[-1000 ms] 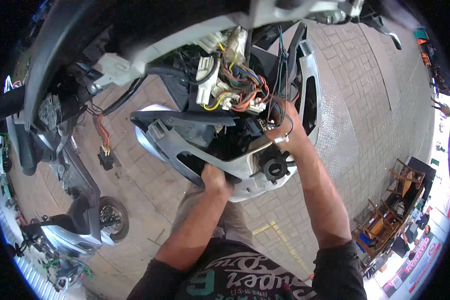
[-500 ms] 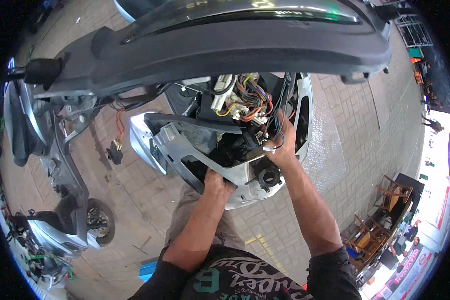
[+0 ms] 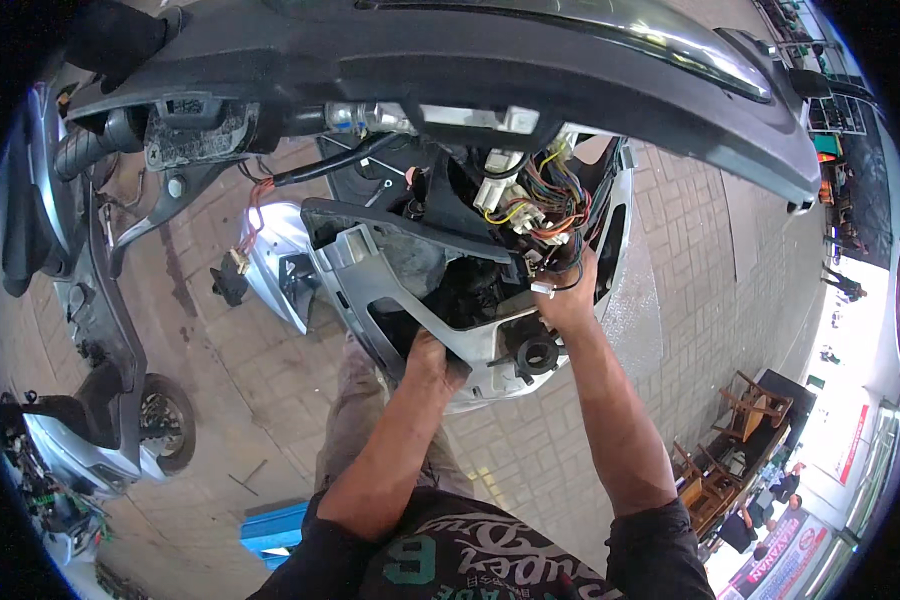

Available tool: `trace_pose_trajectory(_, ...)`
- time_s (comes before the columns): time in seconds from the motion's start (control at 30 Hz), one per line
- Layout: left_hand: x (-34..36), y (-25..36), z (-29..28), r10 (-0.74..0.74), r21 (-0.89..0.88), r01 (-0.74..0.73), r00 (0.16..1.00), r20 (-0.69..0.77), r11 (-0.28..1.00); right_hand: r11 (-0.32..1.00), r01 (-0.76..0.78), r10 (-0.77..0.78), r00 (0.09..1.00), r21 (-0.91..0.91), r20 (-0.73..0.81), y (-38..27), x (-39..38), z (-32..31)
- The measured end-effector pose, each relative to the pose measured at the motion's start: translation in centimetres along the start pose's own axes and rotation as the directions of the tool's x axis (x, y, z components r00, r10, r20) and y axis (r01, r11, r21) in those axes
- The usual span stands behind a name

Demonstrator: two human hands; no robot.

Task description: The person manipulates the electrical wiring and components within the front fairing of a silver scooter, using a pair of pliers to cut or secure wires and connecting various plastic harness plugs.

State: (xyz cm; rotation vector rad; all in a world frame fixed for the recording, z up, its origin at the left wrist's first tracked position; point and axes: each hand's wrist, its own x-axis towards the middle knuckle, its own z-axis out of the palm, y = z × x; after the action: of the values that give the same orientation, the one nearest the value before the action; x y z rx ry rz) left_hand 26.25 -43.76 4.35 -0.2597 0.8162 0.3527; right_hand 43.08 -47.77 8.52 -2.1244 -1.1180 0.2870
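Head view: had both bare forearms (image 3: 615, 420) slanted up and inward from dark sleeves (image 3: 655, 545) at the lower edge, well apart at the elbows. Had the left hand (image 3: 432, 365) tucked into the long opening in the near left part of a silver-grey panel (image 3: 475, 345), wrist roughly in line with the forearm. Could not see the left fingertips inside, and could not tell the degree of closing or any hold on the panel's edge.

Had the right hand (image 3: 570, 295) farther out than the left, at the panel's right side, just under a tangle of coloured wires (image 3: 560, 210), with a small white connector (image 3: 543, 288) just beside it. Saw the right fingers mostly lost to view among wires and dark parts; could not tell any grip there either.

Found the panel in front of the legs (image 3: 345, 430), over the paved floor (image 3: 260, 400), with a black ring-shaped part (image 3: 537, 353) on its near edge, between the forearms. Saw a broad black cover (image 3: 470, 75) spanning the top, beyond the wires.
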Motion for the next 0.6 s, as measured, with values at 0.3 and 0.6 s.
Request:
trace_pose_trajectory(0.3, 0.6, -0.2, -0.2, -0.066, 0.134, 0.077, 0.994, -0.09, 0.988, 0.981, 0.176, -0.168, 0.981, -0.084, 0.093, 2.0, -0.3, -0.2)
trace_pose_trajectory(0.6, 2.5, -0.1, -1.7, -0.101, 0.082, 0.101, 0.995, 0.0, 0.991, 0.984, 0.174, -0.172, 0.982, -0.026, 0.08, 1.0, 0.3, -0.3)
